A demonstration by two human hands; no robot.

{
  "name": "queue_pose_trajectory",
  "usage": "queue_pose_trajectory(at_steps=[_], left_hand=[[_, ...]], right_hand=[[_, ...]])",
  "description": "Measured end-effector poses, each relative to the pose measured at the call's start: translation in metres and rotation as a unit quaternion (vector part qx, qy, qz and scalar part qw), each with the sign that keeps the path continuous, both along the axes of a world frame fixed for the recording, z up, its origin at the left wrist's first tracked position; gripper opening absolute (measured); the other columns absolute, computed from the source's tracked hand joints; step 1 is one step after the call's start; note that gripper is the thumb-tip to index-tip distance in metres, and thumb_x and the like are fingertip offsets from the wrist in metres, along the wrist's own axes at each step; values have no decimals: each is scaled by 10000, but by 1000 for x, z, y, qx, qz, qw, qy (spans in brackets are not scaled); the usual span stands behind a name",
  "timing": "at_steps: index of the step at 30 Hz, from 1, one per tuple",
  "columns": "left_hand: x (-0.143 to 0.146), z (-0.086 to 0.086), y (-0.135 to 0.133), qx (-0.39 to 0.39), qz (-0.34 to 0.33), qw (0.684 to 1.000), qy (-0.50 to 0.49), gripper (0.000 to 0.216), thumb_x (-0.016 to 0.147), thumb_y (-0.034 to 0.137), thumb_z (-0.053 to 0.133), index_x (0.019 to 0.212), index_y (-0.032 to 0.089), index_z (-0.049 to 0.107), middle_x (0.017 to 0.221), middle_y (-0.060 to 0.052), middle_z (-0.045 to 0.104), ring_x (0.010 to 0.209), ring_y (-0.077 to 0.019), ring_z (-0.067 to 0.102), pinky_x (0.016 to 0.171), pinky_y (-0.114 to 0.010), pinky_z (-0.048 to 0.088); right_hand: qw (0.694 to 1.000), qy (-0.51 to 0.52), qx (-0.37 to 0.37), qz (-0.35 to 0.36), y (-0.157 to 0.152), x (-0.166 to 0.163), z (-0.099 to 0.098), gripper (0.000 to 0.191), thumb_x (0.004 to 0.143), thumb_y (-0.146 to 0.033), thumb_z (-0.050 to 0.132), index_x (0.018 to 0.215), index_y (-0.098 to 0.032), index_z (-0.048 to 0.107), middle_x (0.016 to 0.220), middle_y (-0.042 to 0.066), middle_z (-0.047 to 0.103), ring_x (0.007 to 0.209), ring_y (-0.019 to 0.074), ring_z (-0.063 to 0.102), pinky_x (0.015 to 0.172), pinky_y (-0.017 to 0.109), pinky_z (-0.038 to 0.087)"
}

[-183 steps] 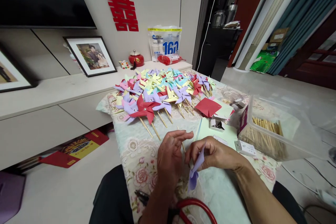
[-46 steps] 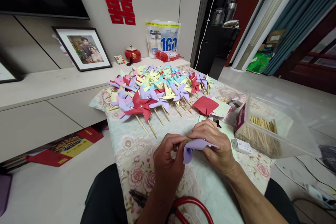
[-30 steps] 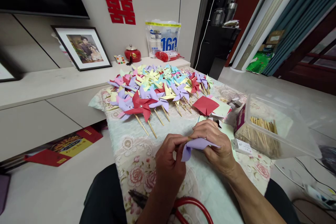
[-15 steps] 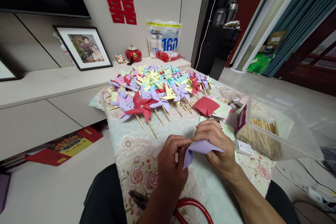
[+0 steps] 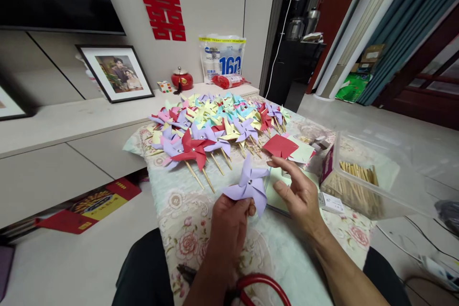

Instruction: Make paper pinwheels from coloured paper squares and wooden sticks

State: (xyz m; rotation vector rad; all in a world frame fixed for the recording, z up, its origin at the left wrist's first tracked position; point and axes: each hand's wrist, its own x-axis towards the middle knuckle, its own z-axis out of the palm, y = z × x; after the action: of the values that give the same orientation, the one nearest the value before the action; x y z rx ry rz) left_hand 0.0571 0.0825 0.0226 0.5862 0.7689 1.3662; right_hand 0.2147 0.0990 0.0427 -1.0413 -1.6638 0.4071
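My left hand [image 5: 229, 224] is closed around the stick of a lilac paper pinwheel [image 5: 248, 187] and holds it upright, its face toward me, over the flowered tablecloth [image 5: 186, 239]. Just to the right, my right hand [image 5: 301, 196] is open with fingers spread, its fingertips close to the pinwheel's right blade. Farther back lies a heap of several finished pinwheels [image 5: 215, 122] in red, lilac, yellow, blue and pink, their sticks pointing toward me.
A clear plastic box of wooden sticks [image 5: 362, 179] stands at the right. Red and pale green paper squares [image 5: 283, 147] and small pin boxes [image 5: 332, 202] lie beyond my right hand. Red-handled scissors [image 5: 261, 282] sit at the near edge. A low cabinet with framed pictures [image 5: 120, 74] runs along the left.
Both hands were pinching the folded lilac paper together. Now the pinwheel stands assembled in my left hand alone, and my right hand has let go and opened.
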Motion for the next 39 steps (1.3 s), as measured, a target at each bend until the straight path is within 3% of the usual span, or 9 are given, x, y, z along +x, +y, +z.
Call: queue_pose_trajectory(at_steps=[4,19,24,26,28,31,34,39], left_hand=[[-2,2,4,-43,-32,998,-44,192,617,189,776,724,152,621,627,24,589,549,-83,492,539,-209,406],[0,1,4,-56,-61,996,-13,199,588,226,797,690,166,637,637,17,587,536,-88,466,523,-224,384],[-1,1,5,-36,-39,998,-16,200,577,209,804,672,161,635,614,28,590,523,-79,471,520,-215,399],[-1,-1,6,-27,-15,999,-23,195,592,204,802,703,172,645,647,27,621,565,-89,532,565,-218,443],[-2,-2,7,-19,2,999,-29,194,610,219,801,733,187,655,696,18,660,677,-122,619,670,-247,502],[-2,-4,9,-13,18,1000,-21,208,606,243,813,757,201,676,750,-2,700,808,-172,672,783,-305,535],[-1,-4,10,-4,26,1000,-17,198,610,239,810,770,212,696,777,-14,717,841,-191,682,798,-322,547],[-1,-4,9,5,11,1000,-28,151,637,218,785,759,218,696,749,-12,708,897,-211,686,831,-343,548]], right_hand=[[1000,-6,-20,-3,2,1,-3,274,969,-286,567,1225,-259,660,1229,84,672,1175,244,594,1002,419,455],[997,-64,12,29,10,-1,-6,212,944,-128,562,1039,-206,736,963,79,709,935,200,666,816,339,541],[997,-71,17,-1,10,-1,-7,234,943,-156,573,1127,-216,704,1080,95,698,1036,222,649,889,383,529],[996,-62,25,-56,9,0,-7,260,932,-190,602,1178,-222,678,1137,102,686,1064,236,637,915,411,518],[995,-57,30,-82,7,-1,-5,191,932,-214,611,1101,-221,698,1062,88,703,991,230,653,867,397,527],[997,-71,25,-35,3,-6,-2,122,943,-217,600,954,-211,721,893,62,715,849,205,668,761,351,531],[995,-98,10,4,0,-13,-2,129,939,-228,612,994,-198,726,903,76,718,860,215,670,758,359,534],[991,-131,-2,11,-1,-18,-7,180,935,-244,628,1079,-178,713,955,99,713,908,243,666,771,396,537]])
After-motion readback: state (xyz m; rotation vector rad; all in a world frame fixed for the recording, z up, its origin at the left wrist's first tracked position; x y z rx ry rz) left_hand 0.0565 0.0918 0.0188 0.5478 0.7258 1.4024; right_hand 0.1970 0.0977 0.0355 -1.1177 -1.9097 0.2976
